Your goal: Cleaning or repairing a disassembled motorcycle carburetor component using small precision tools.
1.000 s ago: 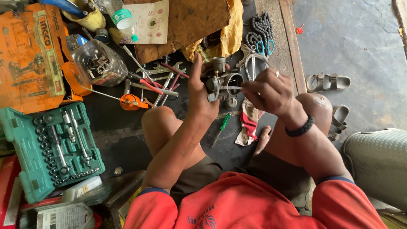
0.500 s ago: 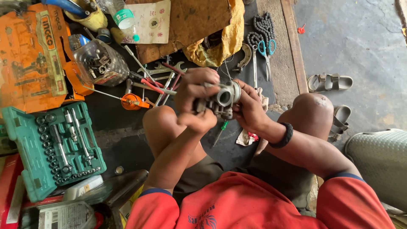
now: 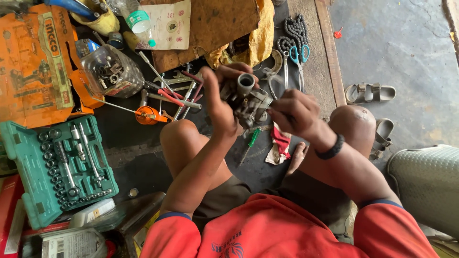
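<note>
1. Left hand (image 3: 221,102) and right hand (image 3: 294,111) both clamped around the grey metal engine part (image 3: 247,99), held above the knees.
2. Dark, oily floor (image 3: 138,157); green socket set (image 3: 57,167) at eight o'clock.
3. Bare concrete (image 3: 397,43) and sandals (image 3: 369,93) at two o'clock.

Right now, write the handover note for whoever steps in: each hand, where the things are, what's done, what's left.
Left hand: gripping the grey metal carburetor-like part, held above the knees.
Right hand: pinching the same part's right side, fingers closed on it.
Around: green screwdriver and red rag on the floor below the hands; open green socket set far left; loose wrenches just left of the part.
Done: part is off the floor, in both hands.
Left: nothing visibly removed or fitted.
</note>
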